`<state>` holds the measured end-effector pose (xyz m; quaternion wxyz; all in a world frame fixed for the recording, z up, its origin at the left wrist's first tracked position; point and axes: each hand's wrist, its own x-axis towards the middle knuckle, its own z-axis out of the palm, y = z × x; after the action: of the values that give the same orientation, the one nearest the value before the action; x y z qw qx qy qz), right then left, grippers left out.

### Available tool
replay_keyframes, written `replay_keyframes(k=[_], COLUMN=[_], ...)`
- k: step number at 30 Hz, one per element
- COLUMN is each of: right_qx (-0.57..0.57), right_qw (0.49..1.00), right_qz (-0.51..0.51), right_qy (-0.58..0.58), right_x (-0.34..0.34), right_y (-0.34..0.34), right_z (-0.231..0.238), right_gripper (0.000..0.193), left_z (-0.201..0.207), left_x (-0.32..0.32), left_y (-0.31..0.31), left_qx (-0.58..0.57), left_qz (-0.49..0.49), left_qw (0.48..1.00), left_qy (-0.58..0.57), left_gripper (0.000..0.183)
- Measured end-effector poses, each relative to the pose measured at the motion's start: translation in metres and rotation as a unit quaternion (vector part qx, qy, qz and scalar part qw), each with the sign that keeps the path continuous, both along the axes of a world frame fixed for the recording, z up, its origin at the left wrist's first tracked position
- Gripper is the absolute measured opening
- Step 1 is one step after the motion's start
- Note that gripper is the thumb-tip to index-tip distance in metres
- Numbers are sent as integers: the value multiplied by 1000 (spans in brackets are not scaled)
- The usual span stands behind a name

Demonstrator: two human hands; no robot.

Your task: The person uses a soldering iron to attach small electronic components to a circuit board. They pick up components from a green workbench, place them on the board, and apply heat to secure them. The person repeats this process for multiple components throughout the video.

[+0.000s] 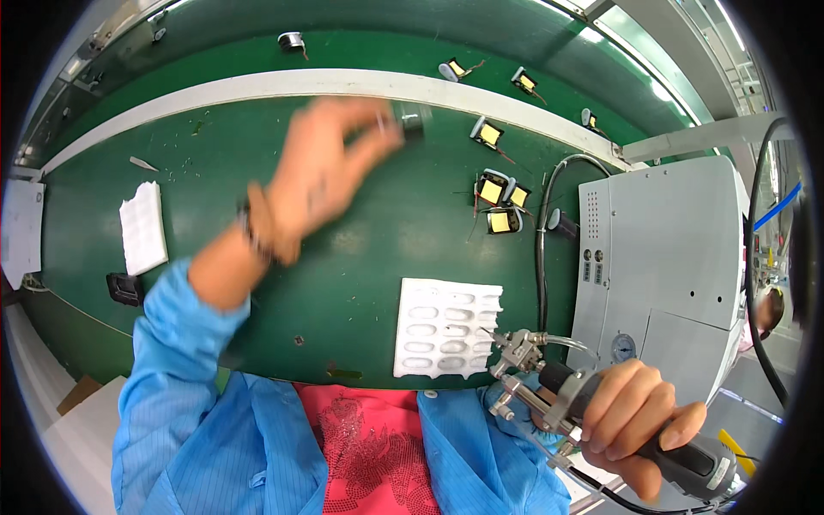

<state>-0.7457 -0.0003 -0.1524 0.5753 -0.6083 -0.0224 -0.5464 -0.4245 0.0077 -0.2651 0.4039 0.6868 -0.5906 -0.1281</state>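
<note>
My left hand [326, 172] reaches over the far middle of the green bench, smeared by motion. Its thumb and forefinger pinch a small dark part [412, 127], too blurred to name exactly. In my right hand [635, 421], at the lower right, is a grey and black dispensing gun [558, 399] with metal valve fittings and hoses. My fingers wrap its body. The tip points left, over the right edge of a white foam tray [429, 324] with rows of oval pockets. I cannot tell whether the tip touches the tray.
Several small dark speaker-like parts [504, 221] with yellow pads and thin wires lie right of centre. More, including one part [292, 41], lie beyond the white rail [257, 83]. A grey machine [661, 257] with a black hose [542, 266] stands right. White foam [144, 228] lies left.
</note>
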Motion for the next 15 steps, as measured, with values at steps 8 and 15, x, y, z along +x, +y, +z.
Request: replay_keyframes(k=[8,15], right_qx=[-21,-21], right_qw=[998,997], right_qz=[39,52], right_qy=[51,48], right_x=[8,4], right_y=[-6,-10], right_z=[5,5], right_gripper=[47,46], left_z=[-56,-80], left_x=[16,26], left_y=[-144,-167], left_qx=[-65,4], left_qz=[-130,-51], left_qw=[961,964], left_qy=[-235,-259], left_gripper=[27,13])
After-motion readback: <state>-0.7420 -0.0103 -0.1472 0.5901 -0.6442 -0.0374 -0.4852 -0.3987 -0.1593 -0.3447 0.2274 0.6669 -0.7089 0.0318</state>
